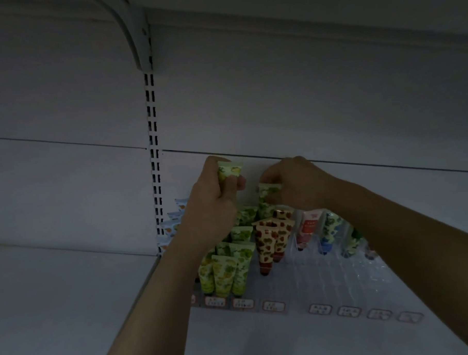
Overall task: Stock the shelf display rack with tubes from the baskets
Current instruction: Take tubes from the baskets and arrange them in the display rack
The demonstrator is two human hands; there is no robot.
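In the dim light the left hand [212, 197] curls round a green-printed tube [228, 171] above the clear display rack [320, 270], the right hand [300, 182] pinches the crimped top of a second green tube [266, 202] whose lower end hides behind red-spotted tubes [270, 242], and the price labels [273, 306] are too blurred to read.

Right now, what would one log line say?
left grip: holds green tube | right grip: pinches second green tube at rack | stage: stocking
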